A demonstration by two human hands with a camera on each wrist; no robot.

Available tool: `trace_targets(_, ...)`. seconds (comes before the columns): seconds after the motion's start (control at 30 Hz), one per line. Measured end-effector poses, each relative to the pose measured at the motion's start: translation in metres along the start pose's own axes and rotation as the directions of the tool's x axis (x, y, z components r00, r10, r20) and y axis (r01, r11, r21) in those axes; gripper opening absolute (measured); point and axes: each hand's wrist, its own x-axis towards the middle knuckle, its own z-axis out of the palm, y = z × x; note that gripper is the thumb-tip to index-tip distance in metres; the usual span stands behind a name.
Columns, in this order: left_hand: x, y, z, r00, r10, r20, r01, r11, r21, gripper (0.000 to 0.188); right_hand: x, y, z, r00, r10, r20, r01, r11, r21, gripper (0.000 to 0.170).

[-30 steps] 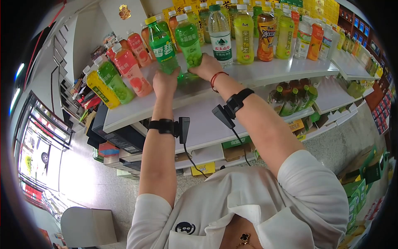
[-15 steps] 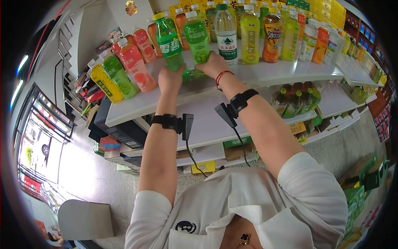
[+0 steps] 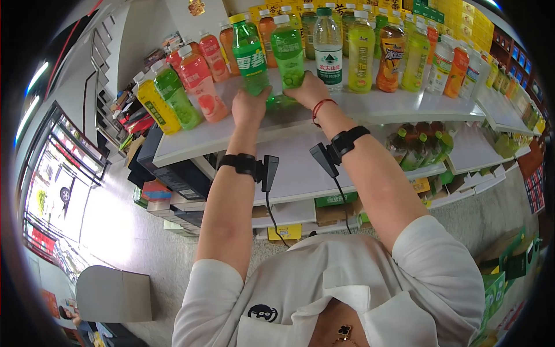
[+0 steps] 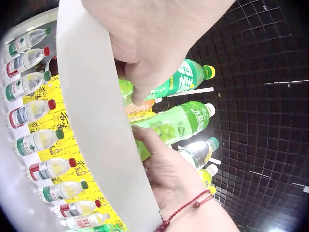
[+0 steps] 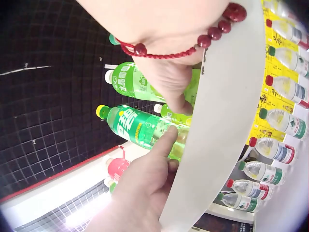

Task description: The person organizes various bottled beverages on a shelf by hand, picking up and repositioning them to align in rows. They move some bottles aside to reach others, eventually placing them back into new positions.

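In the head view the left hand (image 3: 250, 107) grips the lower part of a green bottle with a yellow cap (image 3: 250, 61). Beside it, the right hand (image 3: 309, 91), with a red cord at its wrist, holds the base of a green grape drink bottle with a white cap (image 3: 288, 51). Both bottles stand upright near the shelf's front edge, a small gap between them. The right wrist view shows the left thumb against the yellow-capped bottle (image 5: 140, 126); in the left wrist view the right hand's fingers curl at the grape bottle (image 4: 176, 124).
Left of the hands stand pink (image 3: 202, 87), green (image 3: 176, 98) and yellow bottles (image 3: 156, 107). To the right are a water bottle (image 3: 328, 55) and several tea and juice bottles. More bottles stand behind and on the lower shelf (image 3: 295, 173).
In the head view the shelf, bottles and both hands have shifted to the right together. The hands keep their hold on the same two bottles.
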Motion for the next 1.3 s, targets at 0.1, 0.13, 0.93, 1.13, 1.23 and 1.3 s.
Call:
trace_targets(0.1, 0.0, 0.0, 0.0, 1.0, 0.002, 0.011, -0.002, 1.0, -0.003, 0.065, 0.0, 0.0, 0.0, 1.0, -0.009, 0.001, 0.009, 1.0, -0.029, 0.065)
trace_targets(0.13, 0.0, 0.0, 0.0, 1.0, -0.001, 0.014, 0.001, 1.0, 0.0, 0.065, 0.0, -0.001, 0.001, 1.0, -0.016, 0.007, 0.016, 0.999, -0.029, 0.065)
trace_targets(0.93, 0.015, -0.058, -0.078, 0.963, -0.247, -0.11, 0.263, 0.948, 0.177, 0.066, 0.004, 0.004, 0.008, 0.999, -0.029, -0.018, 0.028, 0.997, -0.065, 0.07)
trace_targets(1.13, 0.01, -0.043, -0.063, 0.97, -0.212, -0.117, 0.231, 0.956, 0.179, 0.066, 0.006, 0.005, 0.009, 0.999, -0.043, -0.017, 0.042, 0.998, -0.044, 0.069)
trace_targets(1.23, 0.008, -0.036, -0.057, 0.974, -0.198, -0.106, 0.214, 0.963, 0.165, 0.067, 0.005, 0.005, 0.008, 0.999, -0.04, -0.001, 0.04, 0.999, -0.025, 0.069)
trace_targets(1.3, 0.008, -0.034, -0.055, 0.975, -0.202, -0.095, 0.214, 0.965, 0.148, 0.067, 0.005, 0.005, 0.008, 0.999, -0.045, -0.008, 0.045, 0.999, -0.009, 0.069)
